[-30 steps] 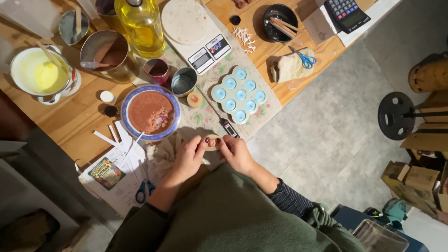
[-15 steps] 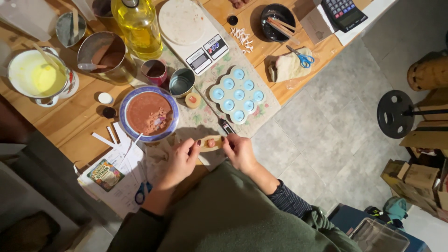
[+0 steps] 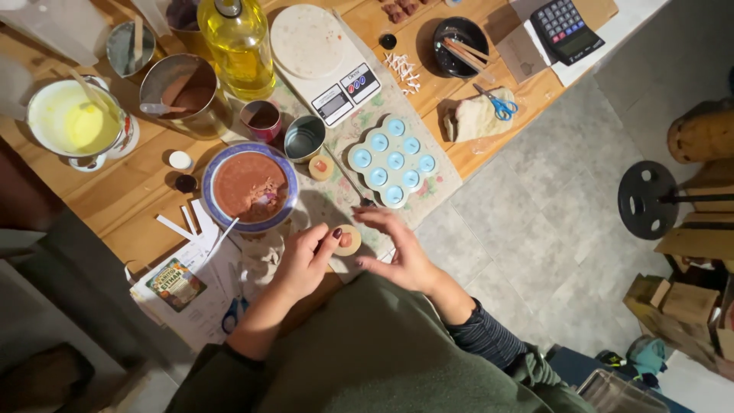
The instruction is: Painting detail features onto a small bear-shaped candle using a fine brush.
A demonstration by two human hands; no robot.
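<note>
Fingers of the left hand (image 3: 304, 260) curl round a small round disc (image 3: 349, 240), thumb and fingertips pinching its near edge so that its pale face with a pinkish centre stays turned up. It sits low on the patterned mat (image 3: 336, 200), right in front of the person, where both hands can meet over it.

Going from the left: a pan of yellow liquid (image 3: 67, 124) stands at the far left edge of the wooden table (image 3: 130, 183), well away from the hands. Next comes a metal jug (image 3: 183, 88) holding brown liquid, then a tall bottle of yellow oil (image 3: 238, 44) behind it. A blue-rimmed bowl (image 3: 250, 186) of reddish-brown mix sits just beside the left hand, with a stick (image 3: 222, 235) leaning on its near rim, within easy reach. Paper sheets (image 3: 195, 287) and blue-handled scissors (image 3: 233, 312) lie below it by the table edge.

Past the bowl are a small red cup (image 3: 262, 120), a grey cup (image 3: 304, 138) and a second disc (image 3: 321, 167). A kitchen scale (image 3: 325, 61) lies behind them. The blue mould tray (image 3: 391, 161), its round cells filled, rests on the mat just beyond the right hand (image 3: 397, 248).

That hand is open, fingers spread and bare of anything, hovering over the mat just right of the held disc, its fingertips near a thin dark tool (image 3: 350, 182) lying by the tray.
</note>
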